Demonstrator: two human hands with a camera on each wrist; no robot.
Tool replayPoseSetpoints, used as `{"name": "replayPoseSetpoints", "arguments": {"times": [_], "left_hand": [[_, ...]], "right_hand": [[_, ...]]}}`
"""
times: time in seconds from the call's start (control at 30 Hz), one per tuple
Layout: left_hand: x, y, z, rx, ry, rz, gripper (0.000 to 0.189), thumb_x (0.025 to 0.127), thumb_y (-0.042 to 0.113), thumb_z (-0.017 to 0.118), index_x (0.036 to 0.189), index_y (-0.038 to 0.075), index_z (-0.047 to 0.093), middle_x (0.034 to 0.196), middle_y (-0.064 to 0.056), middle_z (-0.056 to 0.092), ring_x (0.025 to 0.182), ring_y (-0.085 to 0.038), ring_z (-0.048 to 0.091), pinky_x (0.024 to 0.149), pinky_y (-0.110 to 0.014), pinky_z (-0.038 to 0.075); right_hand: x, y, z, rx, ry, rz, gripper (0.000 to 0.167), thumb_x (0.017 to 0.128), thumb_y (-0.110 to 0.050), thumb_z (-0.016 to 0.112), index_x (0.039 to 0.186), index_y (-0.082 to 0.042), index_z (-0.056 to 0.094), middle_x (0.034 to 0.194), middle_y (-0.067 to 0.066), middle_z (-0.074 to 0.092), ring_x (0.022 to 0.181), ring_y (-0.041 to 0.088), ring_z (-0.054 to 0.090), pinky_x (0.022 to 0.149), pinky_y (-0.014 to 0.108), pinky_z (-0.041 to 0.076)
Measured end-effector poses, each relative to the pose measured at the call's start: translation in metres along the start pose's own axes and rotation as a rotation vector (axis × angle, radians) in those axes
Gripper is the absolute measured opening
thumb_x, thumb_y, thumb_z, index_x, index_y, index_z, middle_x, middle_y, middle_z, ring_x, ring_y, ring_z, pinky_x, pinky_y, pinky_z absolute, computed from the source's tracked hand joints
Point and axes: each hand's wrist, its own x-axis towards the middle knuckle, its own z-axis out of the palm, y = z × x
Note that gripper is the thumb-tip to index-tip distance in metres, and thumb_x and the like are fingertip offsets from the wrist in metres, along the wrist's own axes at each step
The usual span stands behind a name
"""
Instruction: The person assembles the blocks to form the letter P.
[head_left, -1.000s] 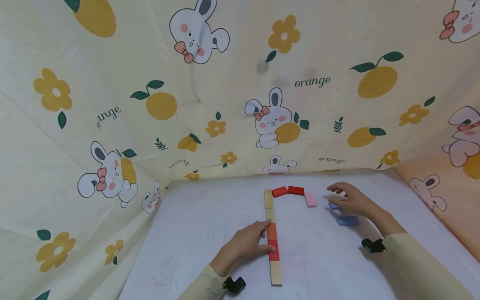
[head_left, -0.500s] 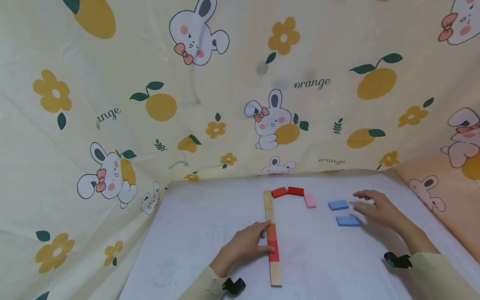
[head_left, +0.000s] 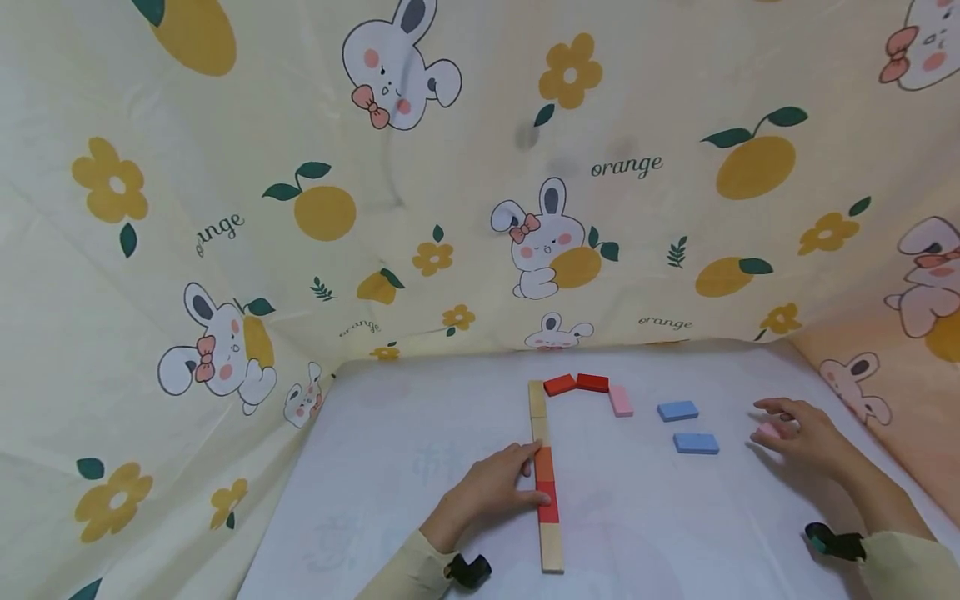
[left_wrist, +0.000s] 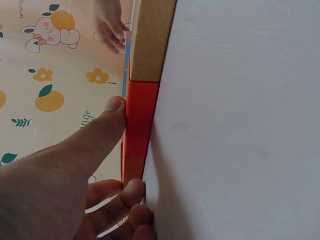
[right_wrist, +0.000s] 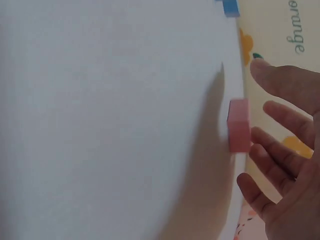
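My left hand (head_left: 491, 483) rests against a straight row of flat blocks. Its thumb touches the red block (left_wrist: 141, 120), and its other fingertips lie at the orange block (head_left: 544, 465). Plain wooden blocks form both ends of the row: one wooden block (head_left: 552, 547) is nearest, and another wooden block (head_left: 537, 398) lies at the far end. On the right, my right hand (head_left: 810, 437) hovers around a pink block (right_wrist: 239, 125) on the white table, thumb and fingers spread apart. The pink block is partly hidden by fingers in the head view.
Two red blocks (head_left: 592, 382) and a second pink block (head_left: 621, 401) curve away from the row's far end. Two blue blocks, one farther (head_left: 678, 411) and one nearer (head_left: 696, 443), lie between them and my right hand. A printed cloth (head_left: 450, 208) hangs behind the white table (head_left: 390, 467).
My right hand has moved rightward from above the blue blocks to the pink block. Both blue blocks are now uncovered. The left hand has stayed in place at the row.
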Motion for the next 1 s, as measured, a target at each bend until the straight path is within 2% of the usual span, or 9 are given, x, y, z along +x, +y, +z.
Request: {"name": "replayPoseSetpoints", "arguments": {"times": [0.3, 0.47, 0.63, 0.87, 1.0], "left_hand": [[-0.001, 0.001, -0.004, -0.003, 0.01, 0.014, 0.093, 0.087, 0.061, 0.083, 0.165, 0.027, 0.045, 0.098, 0.013, 0.052, 0.087, -0.003, 0.05, 0.07, -0.026, 0.044], [-0.003, 0.001, 0.0, -0.02, 0.001, 0.021, 0.091, 0.088, 0.06, 0.083, 0.164, 0.028, 0.045, 0.099, 0.013, 0.052, 0.087, -0.002, 0.05, 0.069, -0.025, 0.044], [-0.005, 0.002, 0.002, -0.015, 0.005, 0.023, 0.09, 0.088, 0.061, 0.083, 0.164, 0.027, 0.046, 0.098, 0.013, 0.052, 0.087, -0.002, 0.049, 0.069, -0.025, 0.044], [-0.003, 0.002, 0.0, -0.005, 0.007, 0.017, 0.091, 0.088, 0.062, 0.082, 0.164, 0.028, 0.045, 0.099, 0.013, 0.051, 0.088, -0.002, 0.049, 0.07, -0.025, 0.044], [-0.002, 0.002, 0.0, 0.002, 0.006, 0.022, 0.091, 0.088, 0.062, 0.082, 0.164, 0.028, 0.045, 0.099, 0.013, 0.051, 0.087, -0.002, 0.049, 0.069, -0.025, 0.044]], "right_hand": [[-0.003, 0.017, -0.008, -0.016, -0.053, 0.103, 0.075, 0.101, -0.041, 0.077, 0.144, 0.013, 0.047, 0.131, 0.043, 0.054, 0.114, 0.057, 0.056, 0.09, 0.068, 0.052], [-0.005, 0.026, -0.008, -0.007, -0.093, 0.167, 0.075, 0.099, -0.047, 0.077, 0.134, 0.015, 0.053, 0.12, 0.036, 0.06, 0.105, 0.046, 0.059, 0.084, 0.055, 0.055], [-0.004, 0.026, -0.008, 0.009, -0.104, 0.204, 0.072, 0.099, -0.046, 0.077, 0.128, 0.016, 0.056, 0.114, 0.03, 0.062, 0.102, 0.041, 0.058, 0.082, 0.047, 0.053], [0.001, 0.022, -0.01, 0.012, -0.077, 0.197, 0.068, 0.1, -0.042, 0.077, 0.13, 0.016, 0.056, 0.116, 0.031, 0.062, 0.103, 0.041, 0.058, 0.083, 0.047, 0.054], [0.004, 0.015, -0.01, 0.01, -0.06, 0.173, 0.068, 0.101, -0.043, 0.076, 0.132, 0.015, 0.057, 0.115, 0.029, 0.062, 0.102, 0.04, 0.058, 0.08, 0.043, 0.053]]}}
